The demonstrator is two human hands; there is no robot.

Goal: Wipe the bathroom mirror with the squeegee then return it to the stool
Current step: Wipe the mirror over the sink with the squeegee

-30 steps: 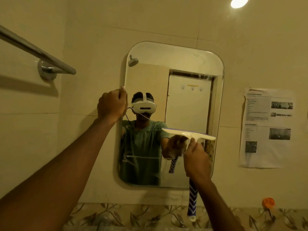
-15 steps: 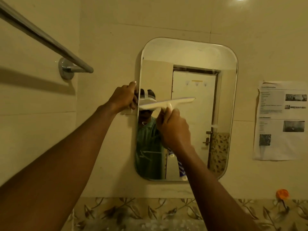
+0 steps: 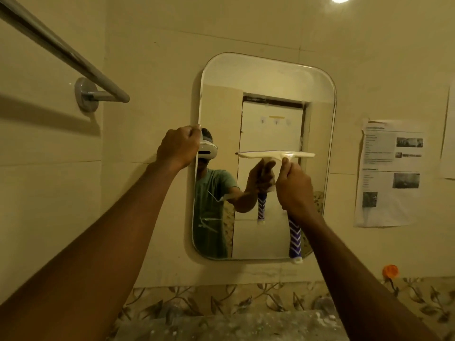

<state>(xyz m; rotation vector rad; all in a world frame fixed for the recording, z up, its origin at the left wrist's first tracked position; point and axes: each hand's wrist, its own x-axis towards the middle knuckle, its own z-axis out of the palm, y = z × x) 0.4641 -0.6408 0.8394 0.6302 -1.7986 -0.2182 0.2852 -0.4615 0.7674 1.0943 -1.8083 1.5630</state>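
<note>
Since half a second ago the squeegee (image 3: 275, 155) has travelled from the left part of the bathroom mirror (image 3: 268, 77), where its blade nearly met the left hand (image 3: 178, 146), to the right half of the glass, at about the same height. The left hand has stayed at the mirror's left edge.

The right hand (image 3: 294, 188) is wrapped round the top of the squeegee's handle, thumb up against the neck under the cream head. The head lies level across the glass at about mid-height, its right tip close to the mirror's right edge. The blue-and-white striped handle hangs down below the hand, and its pale end cap sits at the mirror's bottom edge near the lower right corner. Whether the blade presses on the glass cannot be told.

The left hand's fingers are curled, gripping the left edge of the mirror a little above mid-height, with the forearm stretched towards it.

A chrome towel bar (image 3: 61, 49) runs along the wall at upper left. A printed paper notice (image 3: 391, 173) hangs on the wall just right of the mirror. Below it and nearer the floral tile border (image 3: 221, 301) is a small orange object (image 3: 390, 270).
</note>
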